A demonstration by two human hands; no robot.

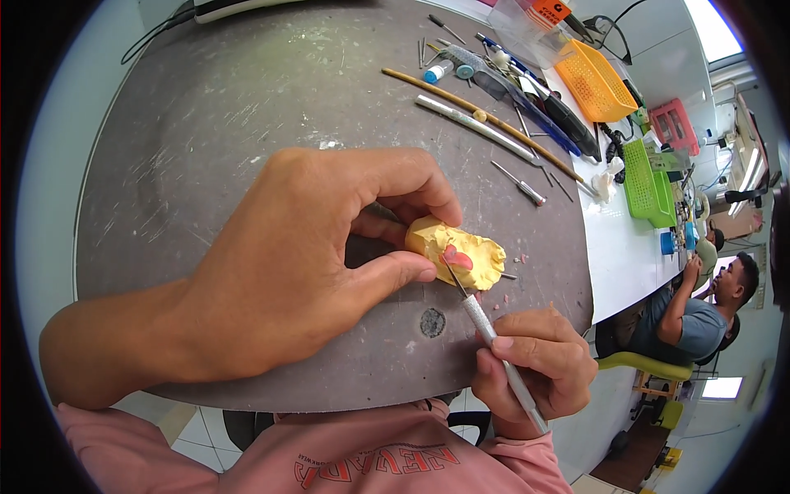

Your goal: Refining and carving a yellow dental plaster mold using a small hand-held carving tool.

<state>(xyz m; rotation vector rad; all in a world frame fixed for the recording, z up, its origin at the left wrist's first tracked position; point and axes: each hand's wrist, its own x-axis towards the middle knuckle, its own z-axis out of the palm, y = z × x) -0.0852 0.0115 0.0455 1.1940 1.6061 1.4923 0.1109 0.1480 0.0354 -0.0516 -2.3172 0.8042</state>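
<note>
I'm looking at a pretty scuffed grey counter (185,177), a person (691,325) sitting off right, plus an orange basket (605,86) and a green basket (642,185) whose contents I'm not really making out. My left fingers (399,270) are pinching a yellow model (428,237) near the front edge, my right fingers (535,352) gripping a metal tool (482,323), tip at the pink patch (459,261).

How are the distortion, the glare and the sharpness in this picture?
In the head view, fisheye distortion bows outlines toward the rim; the white patch at upper right is overexposed; faint sheen lies on the gray tabletop; the yellow model looks reasonably sharp.
</note>
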